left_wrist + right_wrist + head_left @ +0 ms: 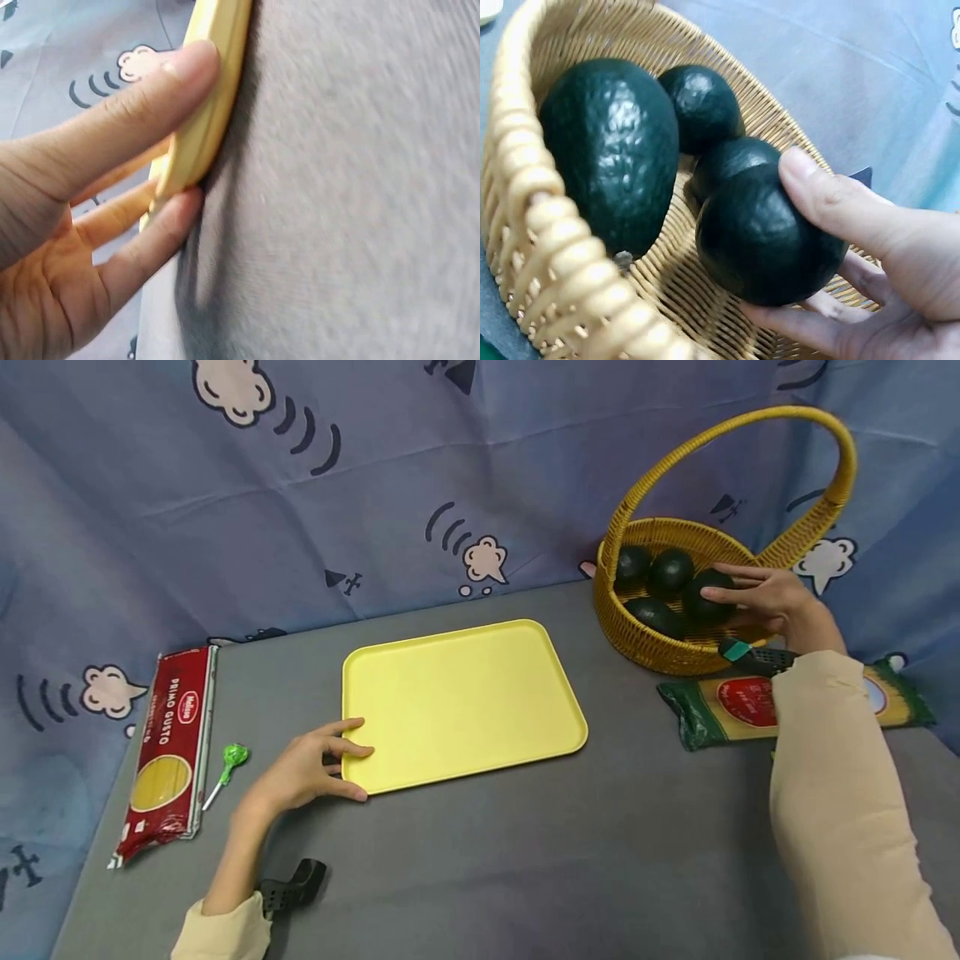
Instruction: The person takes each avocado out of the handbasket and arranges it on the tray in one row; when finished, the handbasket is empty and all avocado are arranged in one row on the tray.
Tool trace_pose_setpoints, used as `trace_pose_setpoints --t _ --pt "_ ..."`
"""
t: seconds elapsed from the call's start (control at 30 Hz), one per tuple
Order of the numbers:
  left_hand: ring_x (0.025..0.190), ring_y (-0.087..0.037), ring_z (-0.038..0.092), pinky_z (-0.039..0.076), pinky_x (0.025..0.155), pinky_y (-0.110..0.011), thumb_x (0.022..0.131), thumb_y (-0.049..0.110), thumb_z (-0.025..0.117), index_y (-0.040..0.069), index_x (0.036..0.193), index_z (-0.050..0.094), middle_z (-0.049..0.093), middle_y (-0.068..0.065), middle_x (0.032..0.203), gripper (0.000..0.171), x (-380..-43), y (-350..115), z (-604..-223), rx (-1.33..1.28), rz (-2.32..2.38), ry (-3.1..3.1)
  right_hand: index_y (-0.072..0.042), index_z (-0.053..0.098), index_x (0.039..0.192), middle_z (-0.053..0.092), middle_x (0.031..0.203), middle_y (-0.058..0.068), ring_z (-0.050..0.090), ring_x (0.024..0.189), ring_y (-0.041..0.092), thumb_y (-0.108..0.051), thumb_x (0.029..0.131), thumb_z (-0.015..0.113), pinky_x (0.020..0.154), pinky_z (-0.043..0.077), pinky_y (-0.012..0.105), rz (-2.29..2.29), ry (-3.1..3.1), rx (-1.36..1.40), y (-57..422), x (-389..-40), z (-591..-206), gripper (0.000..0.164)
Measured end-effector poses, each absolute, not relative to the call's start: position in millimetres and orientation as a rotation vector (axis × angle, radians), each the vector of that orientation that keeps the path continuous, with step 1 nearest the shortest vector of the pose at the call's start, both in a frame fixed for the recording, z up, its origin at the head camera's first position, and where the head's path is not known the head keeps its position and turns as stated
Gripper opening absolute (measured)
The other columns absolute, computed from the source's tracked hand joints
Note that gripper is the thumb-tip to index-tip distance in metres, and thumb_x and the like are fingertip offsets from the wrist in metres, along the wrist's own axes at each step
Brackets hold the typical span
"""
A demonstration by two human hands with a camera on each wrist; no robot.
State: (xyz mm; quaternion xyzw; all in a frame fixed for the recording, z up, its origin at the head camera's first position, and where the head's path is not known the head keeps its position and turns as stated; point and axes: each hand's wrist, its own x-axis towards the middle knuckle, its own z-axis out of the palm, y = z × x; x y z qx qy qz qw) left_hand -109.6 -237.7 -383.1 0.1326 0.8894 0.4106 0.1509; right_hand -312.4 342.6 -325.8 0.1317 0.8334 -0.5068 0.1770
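Left hand [60, 262] on yellow tray [210, 124] — thumb against rim; grey surface [352, 195] alongside; printed cloth [45, 45] beyond

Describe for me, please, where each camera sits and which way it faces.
Head: worn on the head, facing forward and down over the yellow tray and wicker basket; the left hand, right hand and cream sleeves show.
Left wrist: worn there, facing the tray's rim and the grey tabletop; part of the left hand shows.
Right wrist: worn there, facing into the basket; part of the right hand shows, holding a dark green fruit.
Shared: head and right wrist both show the basket and held fruit.
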Motion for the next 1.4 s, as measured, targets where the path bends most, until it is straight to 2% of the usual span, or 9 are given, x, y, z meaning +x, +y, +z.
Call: trace_pose_setpoints --t 0.13,0.2,0.4,0.53,0.7,0.8,0.87,1.1,1.4 --pt "0.130 -0.042 0.040 0.055 0.088 -0.039 0.068 0.014 0.087 -0.005 0.117 0.067 0.035 -0.024 0.148 0.056 -109.3 -234.6 -381.2 0.351 1.148 2.573 -0.029 0.033 0.149 0.010 0.160 0.004 0.064 0.087 0.002 -0.031 0.083 0.074 0.064 0.057 0.018 -1.662 2.262 0.371 343.4 -309.6 -322.2 0.077" --pt "0.128 -0.042 0.042 0.055 0.087 -0.039 0.067 0.015 0.087 -0.004 0.116 0.067 0.036 -0.024 0.148 0.056 -110.2 -232.8 -380.7 0.352 1.129 2.587 -0.030 0.035 0.147 0.011 0.160 0.002 0.065 0.075 0.001 -0.025 0.083 0.075 0.066 0.059 0.022 -1.752 2.217 0.374 345.1 -308.3 -321.2 0.075" --pt "0.127 -0.043 0.041 0.055 0.088 -0.042 0.067 0.014 0.087 -0.005 0.116 0.068 0.035 -0.024 0.148 0.056 -111.1 -230.0 -379.2 0.331 1.117 2.602 -0.037 0.040 0.144 0.008 0.161 -0.004 0.065 0.074 0.001 -0.024 0.083 0.074 0.064 0.059 0.023 -1.774 2.241 0.331 347.4 -302.4 -319.7 0.071" --pt "0.129 -0.043 0.040 0.055 0.088 -0.042 0.067 0.015 0.088 -0.005 0.116 0.067 0.035 -0.024 0.148 0.056 -109.8 -230.8 -377.5 0.329 1.101 2.609 -0.036 0.045 0.142 0.012 0.160 -0.004 0.065 0.069 0.003 -0.019 0.084 0.074 0.062 0.058 0.022 -1.827 2.222 0.294 344.0 -299.4 -320.9 0.068" --pt "0.109 -0.033 0.055 0.057 0.082 -0.036 0.067 0.017 0.088 -0.004 0.117 0.067 0.036 -0.024 0.148 0.057 -107.7 -234.5 -375.8 0.334 1.069 2.632 -0.032 0.045 0.143 0.016 0.158 0.000 0.066 0.070 0.004 -0.014 0.085 0.072 0.060 0.058 0.022 -1.890 2.189 0.253 337.9 -297.0 -321.5 0.066" --pt "0.095 -0.025 0.056 0.056 0.078 -0.032 0.067 0.019 0.088 -0.003 0.117 0.067 0.037 -0.023 0.148 0.058 -107.2 -236.3 -376.1 0.339 1.049 2.641 -0.032 0.045 0.143 0.015 0.157 0.002 0.068 0.075 0.005 -0.013 0.085 0.072 0.061 0.059 0.023 -1.916 2.171 0.252 336.7 -296.0 -321.6 0.067" --pt "0.095 -0.024 0.056 0.056 0.078 -0.032 0.068 0.020 0.088 -0.003 0.117 0.067 0.037 -0.023 0.148 0.058 -107.3 -236.7 -376.7 0.348 1.043 2.642 -0.031 0.045 0.143 0.016 0.156 0.003 0.068 0.076 0.006 -0.013 0.085 0.072 0.061 0.059 0.024 -1.921 2.173 0.255 337.4 -294.9 -321.6 0.067" --pt "0.122 -0.038 0.047 0.055 0.080 -0.034 0.067 0.020 0.088 -0.002 0.117 0.068 0.037 -0.023 0.147 0.058 -107.9 -234.5 -377.3 0.346 1.022 2.644 -0.031 0.046 0.143 0.017 0.156 0.005 0.062 0.065 0.003 -0.017 0.084 0.073 0.059 0.057 0.018 -1.827 2.287 0.232 340.8 -287.7 -321.4 0.067" --pt "0.129 -0.043 0.038 0.055 0.086 -0.043 0.067 0.018 0.088 -0.003 0.117 0.068 0.036 -0.024 0.148 0.058 -108.7 -231.6 -377.1 0.352 1.040 2.622 -0.027 0.044 0.145 0.008 0.160 -0.001 0.064 0.077 0.002 -0.014 0.085 0.072 0.063 0.057 0.017 -1.812 2.330 0.176 339.1 -279.3 -320.3 0.068"
